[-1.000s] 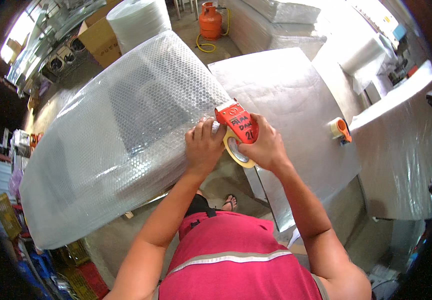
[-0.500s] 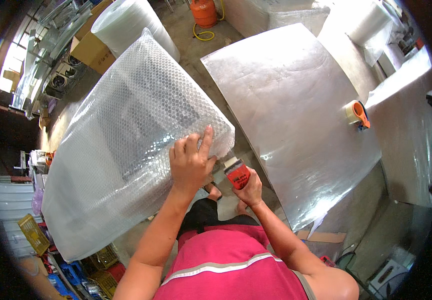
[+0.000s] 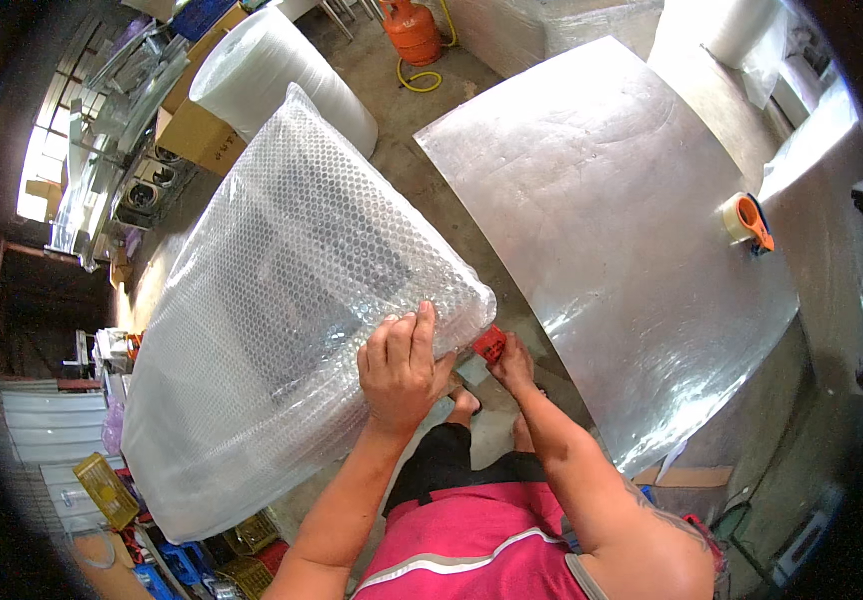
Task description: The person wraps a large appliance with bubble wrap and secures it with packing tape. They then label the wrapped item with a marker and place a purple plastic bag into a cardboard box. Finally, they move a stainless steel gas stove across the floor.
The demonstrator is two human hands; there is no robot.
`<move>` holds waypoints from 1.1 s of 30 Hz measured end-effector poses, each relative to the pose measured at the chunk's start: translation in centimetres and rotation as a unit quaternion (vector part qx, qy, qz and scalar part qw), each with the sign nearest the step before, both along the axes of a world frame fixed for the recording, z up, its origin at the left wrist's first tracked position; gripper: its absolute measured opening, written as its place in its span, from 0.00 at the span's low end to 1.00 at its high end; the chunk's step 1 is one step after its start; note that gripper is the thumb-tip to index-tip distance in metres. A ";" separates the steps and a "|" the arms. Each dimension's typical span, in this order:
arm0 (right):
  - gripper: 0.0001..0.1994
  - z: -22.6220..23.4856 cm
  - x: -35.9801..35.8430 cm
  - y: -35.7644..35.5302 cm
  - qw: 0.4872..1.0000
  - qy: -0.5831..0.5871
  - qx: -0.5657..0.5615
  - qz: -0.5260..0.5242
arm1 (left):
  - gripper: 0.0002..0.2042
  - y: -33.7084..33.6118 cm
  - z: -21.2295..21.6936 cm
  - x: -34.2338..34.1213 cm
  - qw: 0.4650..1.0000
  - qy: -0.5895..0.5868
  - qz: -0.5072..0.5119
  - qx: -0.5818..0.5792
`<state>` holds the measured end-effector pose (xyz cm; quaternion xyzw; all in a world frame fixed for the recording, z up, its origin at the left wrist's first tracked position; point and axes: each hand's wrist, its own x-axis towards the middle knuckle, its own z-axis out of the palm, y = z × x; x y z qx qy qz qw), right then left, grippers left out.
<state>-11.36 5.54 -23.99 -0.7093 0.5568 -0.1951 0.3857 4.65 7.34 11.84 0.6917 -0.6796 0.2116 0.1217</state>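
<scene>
One bubble-wrapped bundle [image 3: 272,250] lies toward nine o'clock, the left hand [image 3: 399,378] resting on it, fingers extended, slightly parted, the right hand [image 3: 515,364] curled round a red tape dispenser [image 3: 489,344] by its three-o'clock corner.

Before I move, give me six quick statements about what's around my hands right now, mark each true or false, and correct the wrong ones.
1. The right hand holds a red tape dispenser. True.
2. The left hand rests on the bubble wrap. True.
3. The flat silvery panel has nothing on it. False: an orange tape dispenser lies on it, near its right edge.
4. The gas cylinder is blue. False: it is orange.
5. A big pale roll shows beyond the bubble wrap. True.
6. The forearms are covered by sleeves. False: they are bare.
</scene>
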 end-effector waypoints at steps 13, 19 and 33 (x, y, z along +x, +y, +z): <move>0.24 1.7 5.2 -3.5 0.990 0.072 0.122 0.018 | 0.31 2.4 1.9 -1.6 0.990 0.080 0.043 0.106; 0.22 -1.0 3.4 -6.3 0.925 0.137 0.331 0.128 | 0.34 8.2 -8.6 -6.0 0.880 0.300 -0.200 0.309; 0.37 10.8 -19.0 15.7 0.911 0.033 0.409 -0.039 | 0.38 -4.1 -28.5 -4.8 0.779 0.450 0.297 0.321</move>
